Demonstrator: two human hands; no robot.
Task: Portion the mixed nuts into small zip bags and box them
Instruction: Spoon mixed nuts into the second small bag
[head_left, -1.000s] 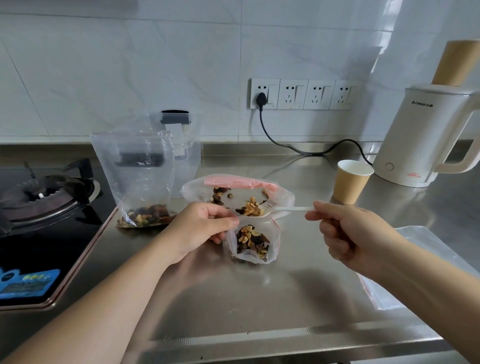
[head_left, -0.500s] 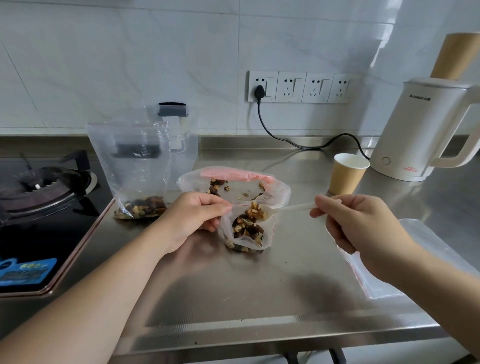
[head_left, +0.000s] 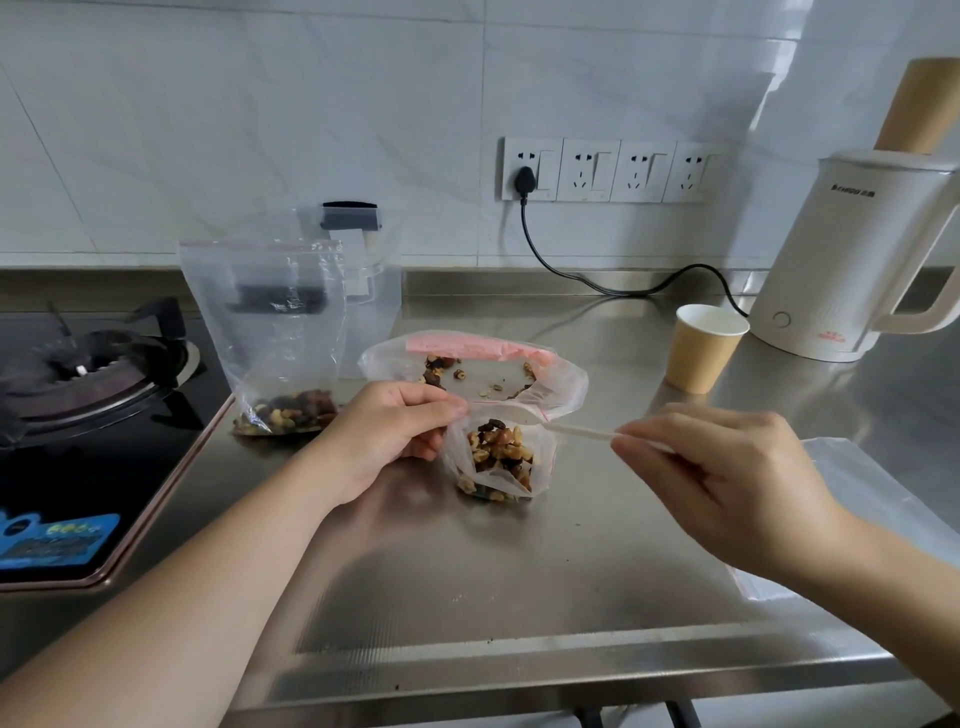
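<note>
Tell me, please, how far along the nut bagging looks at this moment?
Done: one zip bag stands at the back left with nuts in its bottom. In hand: the left hand holds a small bag open while the right hand tips a white spoon into it. Left: a few nuts remain in the big source bag; the empty bags on the right are unfilled, and nothing is boxed.

Small bag (head_left: 498, 457): we see it upright, open, half full of nuts.
Big bag (head_left: 475, 371): just behind the small bag, nearly empty.
Spoon (head_left: 566, 428): at the small bag's mouth.
</note>
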